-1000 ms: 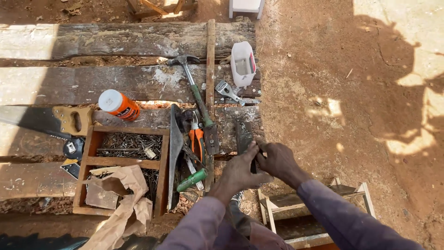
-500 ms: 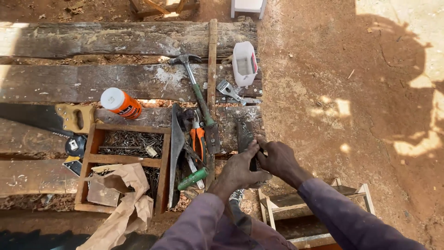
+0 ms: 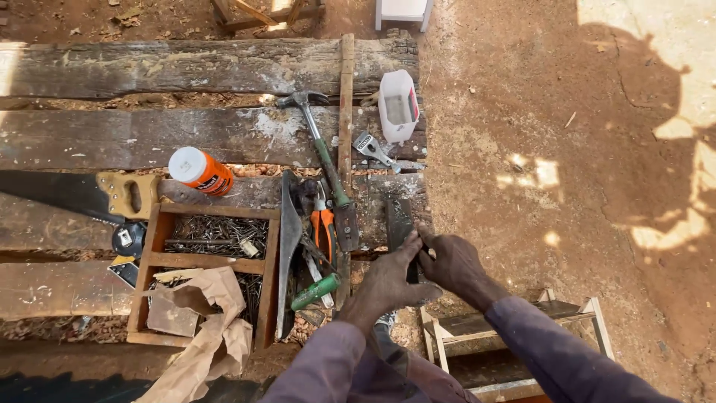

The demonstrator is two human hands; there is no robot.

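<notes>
Flat dark metal blade (image 3: 398, 218) on rough plank surface (image 3: 224, 134); left hand (image 3: 388, 282) and right hand (image 3: 452, 261) both pinch its near end.

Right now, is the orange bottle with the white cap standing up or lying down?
Lying down: the orange bottle rests on its side on the plank, white cap pointing left.

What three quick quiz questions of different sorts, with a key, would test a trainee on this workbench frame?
1. True or false: both hands touch the dark flat tool at the planks' right end.
2. Multiple choice: the orange bottle lies A) inside the wooden nail tray, B) on a plank above the tray, C) on the soil.
3. Which tool has its handle lying against the upright wooden strip?

Key: 1 true, the left hand and right hand meet on it. 2 B. 3 the hammer.
</notes>
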